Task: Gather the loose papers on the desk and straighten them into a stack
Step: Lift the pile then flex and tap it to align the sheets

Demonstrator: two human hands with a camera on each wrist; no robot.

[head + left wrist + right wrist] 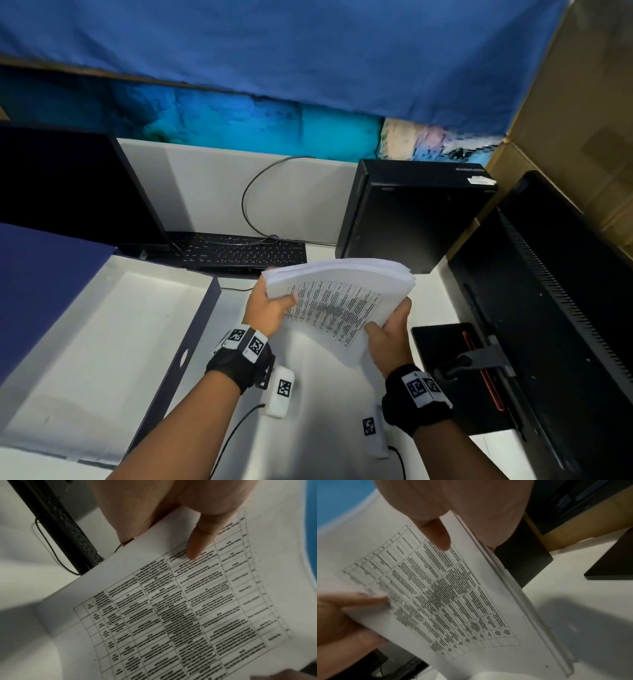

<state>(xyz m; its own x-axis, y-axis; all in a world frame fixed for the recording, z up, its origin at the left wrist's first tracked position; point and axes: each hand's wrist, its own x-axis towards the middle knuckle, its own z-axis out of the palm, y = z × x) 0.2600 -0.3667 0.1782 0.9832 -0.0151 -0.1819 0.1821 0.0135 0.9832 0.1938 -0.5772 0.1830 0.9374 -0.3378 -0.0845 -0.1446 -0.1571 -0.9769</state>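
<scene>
A thick bundle of white papers (337, 301) with a printed table on its top sheet is held tilted above the white desk (318, 394). My left hand (270, 308) grips its left edge, thumb on the top sheet (171, 608). My right hand (390, 329) grips the right edge, thumb on the printed face (453, 595) and fingers hidden underneath. The sheet edges are slightly uneven in the right wrist view. The papers sag between both hands.
An open shallow box (102, 342) with a dark blue rim lies at the left. A black keyboard (239, 253) with a looped cable sits behind the papers. A black computer case (411, 216) and a black monitor (548, 325) stand at the right.
</scene>
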